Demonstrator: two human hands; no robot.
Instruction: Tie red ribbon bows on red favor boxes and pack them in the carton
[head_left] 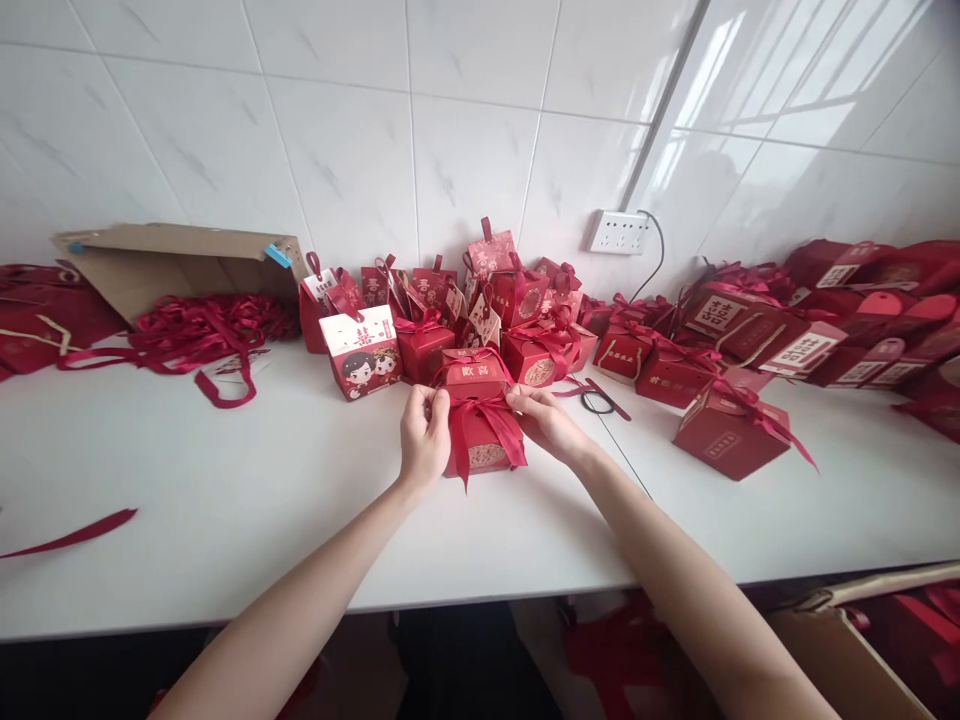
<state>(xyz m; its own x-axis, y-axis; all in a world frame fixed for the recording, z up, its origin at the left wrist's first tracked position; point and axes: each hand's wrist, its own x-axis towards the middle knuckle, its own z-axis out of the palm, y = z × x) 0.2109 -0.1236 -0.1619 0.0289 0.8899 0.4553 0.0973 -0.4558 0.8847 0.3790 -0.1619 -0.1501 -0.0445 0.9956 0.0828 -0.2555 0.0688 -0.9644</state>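
Observation:
A small red gift box (481,448) stands on the white table (225,500) in front of me, with a red ribbon (496,420) tied round its top. My left hand (424,432) is closed, pinching the ribbon's left loop at the box's top. Closed too is my right hand (546,420), which pinches the right loop. The ribbon's tails hang down the front of the box.
Many finished red boxes (487,310) crowd the back along the tiled wall. A cardboard box (172,262) lies on its side at back left, red ribbons (202,330) spilling from it. More red boxes (840,320) are piled at right. A loose ribbon (71,536) lies at left.

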